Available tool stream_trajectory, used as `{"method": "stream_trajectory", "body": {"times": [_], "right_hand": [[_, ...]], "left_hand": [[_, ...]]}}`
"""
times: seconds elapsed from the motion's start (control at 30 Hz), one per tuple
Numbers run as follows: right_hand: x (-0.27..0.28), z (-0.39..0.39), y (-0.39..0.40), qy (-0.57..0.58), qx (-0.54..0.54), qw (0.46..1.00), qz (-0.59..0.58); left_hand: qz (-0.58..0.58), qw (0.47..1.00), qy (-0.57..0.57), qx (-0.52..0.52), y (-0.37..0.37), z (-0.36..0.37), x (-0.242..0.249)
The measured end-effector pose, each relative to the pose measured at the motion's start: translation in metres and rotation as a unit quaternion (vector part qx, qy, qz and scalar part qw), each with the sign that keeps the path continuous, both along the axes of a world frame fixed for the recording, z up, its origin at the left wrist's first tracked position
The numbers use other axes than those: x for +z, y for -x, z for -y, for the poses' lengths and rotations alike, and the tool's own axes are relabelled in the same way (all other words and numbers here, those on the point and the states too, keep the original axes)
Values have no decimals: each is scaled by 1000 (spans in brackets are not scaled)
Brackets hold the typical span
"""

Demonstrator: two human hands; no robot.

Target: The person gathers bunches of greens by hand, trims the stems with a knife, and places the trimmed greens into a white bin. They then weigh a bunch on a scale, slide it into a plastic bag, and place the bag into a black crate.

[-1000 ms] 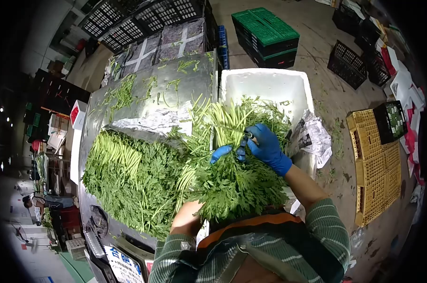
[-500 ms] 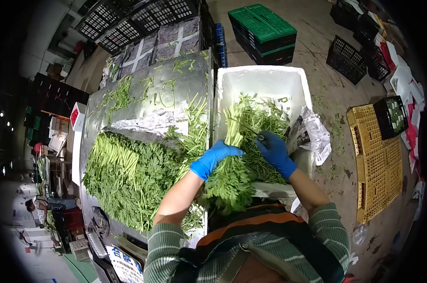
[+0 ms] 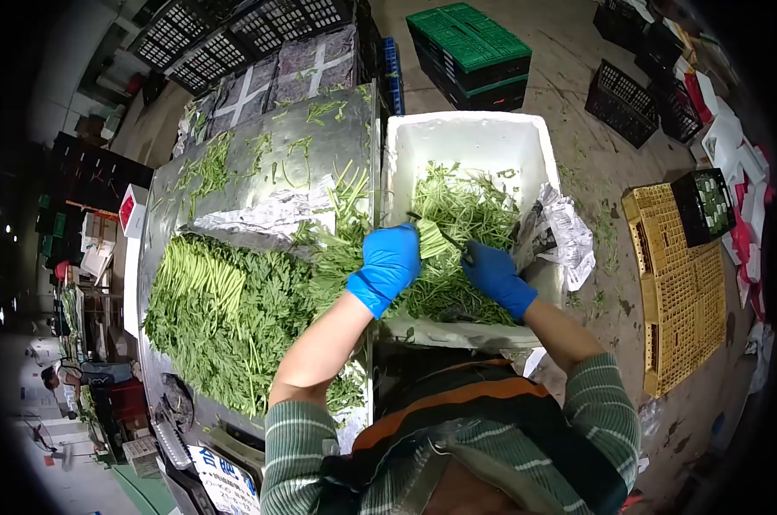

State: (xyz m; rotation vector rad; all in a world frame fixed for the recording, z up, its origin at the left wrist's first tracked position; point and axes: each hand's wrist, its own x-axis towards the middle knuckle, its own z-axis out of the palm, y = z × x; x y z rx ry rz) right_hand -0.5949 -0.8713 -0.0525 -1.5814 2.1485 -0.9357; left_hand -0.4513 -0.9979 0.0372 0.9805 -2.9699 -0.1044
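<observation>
My left hand (image 3: 390, 259), in a blue glove, is closed around a bunch of leafy greens. Its pale stems (image 3: 433, 239) point right, over the white foam box (image 3: 467, 118). In my blue-gloved right hand (image 3: 496, 276) is a thin dark knife (image 3: 453, 243), its blade at the stems and partly hidden by them. Loose green trimmings (image 3: 457, 287) fill the lower part of the box below both hands. To the left, a large pile of leafy greens (image 3: 264, 330) lies on the metal table (image 3: 272, 129), stems toward the far side.
Crumpled newspaper (image 3: 564, 236) hangs over the box's right side, and another sheet (image 3: 268, 213) lies on the table. Green and black crates (image 3: 470, 51) stand beyond the box. A yellow plastic pallet (image 3: 680, 287) sits on the floor at right. A person (image 3: 66, 375) is far off at left.
The bunch has turned from upright, stems away from me, to stems pointing right. My left hand has rotated and moved slightly up; the knife now lies against the stem ends.
</observation>
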Motion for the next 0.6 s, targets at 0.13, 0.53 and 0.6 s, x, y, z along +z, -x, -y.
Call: {"method": "stream_trajectory", "body": {"times": [0.13,0.53,0.6], "right_hand": [[1,13,-2,-129,13,991,21],[16,223,-146,-68,188,976,92],[-27,238,-135,-1,185,983,-10]], "left_hand": [[-61,994,-25,88,-36,2,44],[-580,573,-512,270,-219,-74,89],[-642,564,-438,279,-271,-105,127]]}}
